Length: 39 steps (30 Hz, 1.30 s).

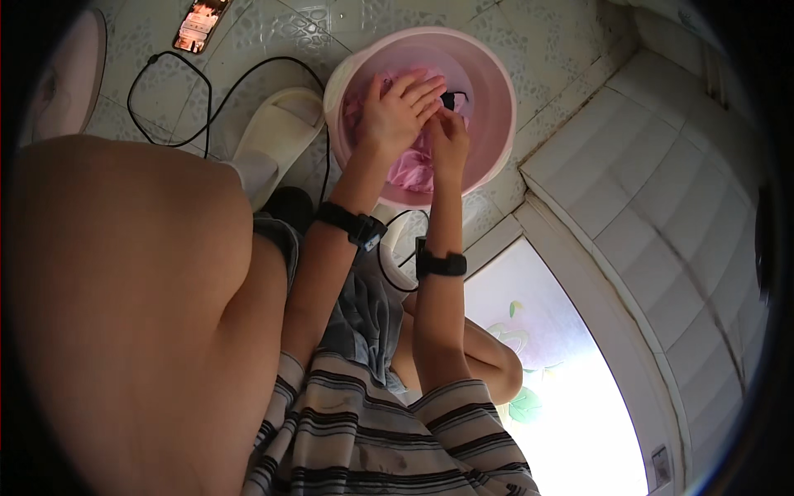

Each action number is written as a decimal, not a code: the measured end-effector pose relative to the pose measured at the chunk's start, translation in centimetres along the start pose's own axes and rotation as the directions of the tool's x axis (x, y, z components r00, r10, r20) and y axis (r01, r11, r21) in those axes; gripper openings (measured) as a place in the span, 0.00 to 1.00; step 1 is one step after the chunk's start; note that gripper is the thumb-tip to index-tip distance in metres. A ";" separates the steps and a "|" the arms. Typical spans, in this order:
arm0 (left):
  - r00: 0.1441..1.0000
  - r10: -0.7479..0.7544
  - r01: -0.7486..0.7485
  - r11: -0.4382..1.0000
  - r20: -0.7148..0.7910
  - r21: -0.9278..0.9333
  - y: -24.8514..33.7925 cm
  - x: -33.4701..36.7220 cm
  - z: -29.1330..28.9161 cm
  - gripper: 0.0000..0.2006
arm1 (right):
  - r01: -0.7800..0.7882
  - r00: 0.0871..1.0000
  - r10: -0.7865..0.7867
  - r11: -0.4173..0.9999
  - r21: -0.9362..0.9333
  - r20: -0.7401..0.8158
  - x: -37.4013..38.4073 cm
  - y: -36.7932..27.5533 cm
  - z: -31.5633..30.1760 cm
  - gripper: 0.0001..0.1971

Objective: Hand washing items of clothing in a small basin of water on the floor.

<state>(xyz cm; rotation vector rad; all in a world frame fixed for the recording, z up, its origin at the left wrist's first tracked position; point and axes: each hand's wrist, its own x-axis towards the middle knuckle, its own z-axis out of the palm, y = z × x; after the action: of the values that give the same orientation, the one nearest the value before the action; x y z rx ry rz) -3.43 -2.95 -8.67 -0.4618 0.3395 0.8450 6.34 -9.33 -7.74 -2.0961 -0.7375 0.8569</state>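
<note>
Bunched pink cloth [411,171] lies inside a round pink basin [495,107] on the floor. My left hand [394,113] is over the cloth, with its fingers stretched out and the thumb apart. Close beside it on the right, my right hand [449,142] has its fingers bent and pinched together near the left fingertips. What the pinch holds, if anything, is hidden. Just beyond the right fingers a small black piece [452,99] shows against the pink cloth. Both wrists wear black straps.
A pale slipper [281,132] on a foot stands left of the basin. A black cable [211,103] loops over the tiled floor [538,50], near a lit phone [198,25]. A white tiled wall [637,182] and a bright door panel [538,298] are at right.
</note>
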 end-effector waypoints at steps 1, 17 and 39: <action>1.000 -0.005 0.005 1.000 0.004 -0.004 -0.2 0.1 0.1 0.32 | 0.003 1.000 -0.003 1.000 -0.004 -0.006 1.0 1.3 0.1 0.09; 0.913 0.409 0.201 -0.476 0.012 0.856 -2.5 -0.5 -2.4 0.17 | -0.490 0.867 0.495 0.827 0.275 0.058 -0.4 2.2 -2.3 0.09; 0.779 0.596 -0.294 0.075 0.194 0.953 -2.3 0.9 4.9 0.13 | 0.083 0.900 -0.194 0.956 -0.282 -0.391 -0.7 1.3 -8.6 0.15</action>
<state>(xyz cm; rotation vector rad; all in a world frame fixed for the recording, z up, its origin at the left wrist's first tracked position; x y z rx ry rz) -0.62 -1.18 -4.35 0.8486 1.2405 1.0004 12.68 -14.14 -4.23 -2.3145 -0.7850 0.2223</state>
